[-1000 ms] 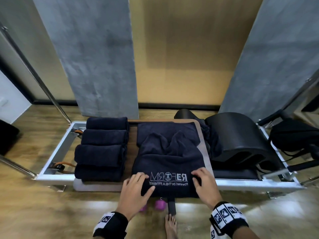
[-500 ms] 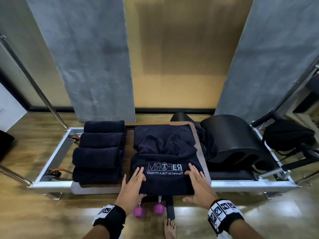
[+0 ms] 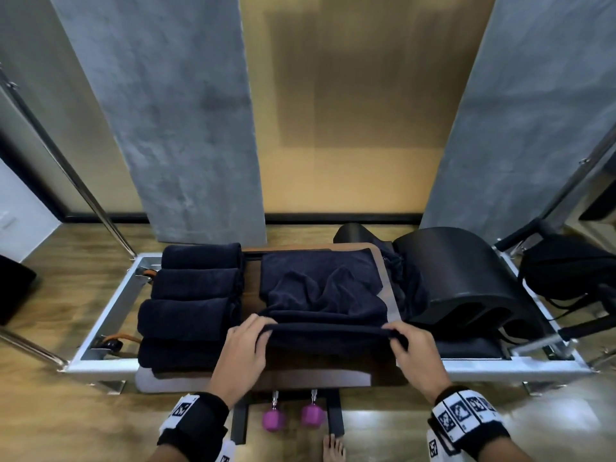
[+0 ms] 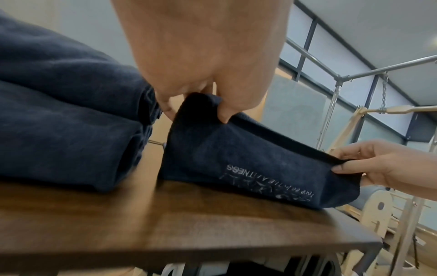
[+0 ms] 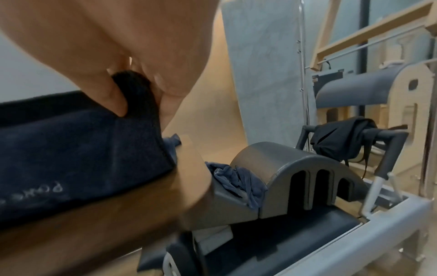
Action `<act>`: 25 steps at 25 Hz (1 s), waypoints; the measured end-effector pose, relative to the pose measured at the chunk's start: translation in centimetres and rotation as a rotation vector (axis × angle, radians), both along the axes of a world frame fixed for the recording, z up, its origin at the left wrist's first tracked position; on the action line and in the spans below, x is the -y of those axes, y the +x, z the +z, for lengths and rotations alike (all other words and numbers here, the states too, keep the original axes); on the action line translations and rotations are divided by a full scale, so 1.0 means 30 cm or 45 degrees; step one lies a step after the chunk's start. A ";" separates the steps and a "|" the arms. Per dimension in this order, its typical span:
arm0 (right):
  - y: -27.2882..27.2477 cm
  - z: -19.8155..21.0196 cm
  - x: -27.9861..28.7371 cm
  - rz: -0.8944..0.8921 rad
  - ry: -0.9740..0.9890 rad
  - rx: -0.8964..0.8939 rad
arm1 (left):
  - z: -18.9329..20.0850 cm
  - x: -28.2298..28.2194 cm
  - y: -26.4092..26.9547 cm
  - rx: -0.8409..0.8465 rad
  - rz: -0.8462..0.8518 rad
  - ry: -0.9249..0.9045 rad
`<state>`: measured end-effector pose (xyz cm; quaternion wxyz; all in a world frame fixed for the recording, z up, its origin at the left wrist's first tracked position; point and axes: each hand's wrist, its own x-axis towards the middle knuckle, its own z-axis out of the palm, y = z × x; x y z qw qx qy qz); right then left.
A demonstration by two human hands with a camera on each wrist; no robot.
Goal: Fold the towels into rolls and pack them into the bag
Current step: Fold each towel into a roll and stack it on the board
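Note:
A dark navy towel (image 3: 323, 291) lies rumpled on the brown wooden board (image 3: 320, 375). Its near edge with the white lettering (image 4: 260, 179) is lifted off the board. My left hand (image 3: 256, 331) pinches the near left corner (image 4: 203, 104). My right hand (image 3: 396, 335) pinches the near right corner (image 5: 134, 89). Several rolled navy towels (image 3: 193, 301) lie stacked in a row to the left of it. A black bag (image 3: 566, 271) hangs on a bar at the far right.
A black arched barrel (image 3: 456, 281) stands to the right of the board, with a crumpled blue-grey cloth (image 5: 238, 181) against it. The metal frame (image 3: 100, 358) surrounds everything. Two pink dumbbells (image 3: 293, 415) and a bare foot (image 3: 333, 448) are on the wooden floor.
Both hands went from lying flat on the towel's near edge to pinching its corners. They have lifted that edge up and away from me, hiding the lettering from the head view.

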<state>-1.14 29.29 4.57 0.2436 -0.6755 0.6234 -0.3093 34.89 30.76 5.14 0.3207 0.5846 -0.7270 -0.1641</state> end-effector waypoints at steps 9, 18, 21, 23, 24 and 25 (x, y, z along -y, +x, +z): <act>-0.022 0.185 0.493 -0.098 -0.164 0.405 | 0.154 0.398 -0.045 -0.332 0.376 -0.217; 0.027 -0.011 0.914 -0.174 0.219 0.003 | -0.042 0.775 -0.099 -0.318 0.839 0.279; 0.028 -0.065 0.946 -0.141 0.310 -0.053 | -0.117 0.822 -0.093 -0.235 0.837 0.408; 0.027 -0.087 0.954 -0.111 0.312 -0.112 | -0.152 0.826 -0.094 -0.208 0.863 0.465; 0.029 -0.093 0.953 -0.085 0.305 -0.158 | -0.163 0.821 -0.093 -0.191 0.870 0.452; 0.026 -0.101 0.953 -0.064 0.301 -0.210 | -0.174 0.819 -0.099 -0.163 0.866 0.423</act>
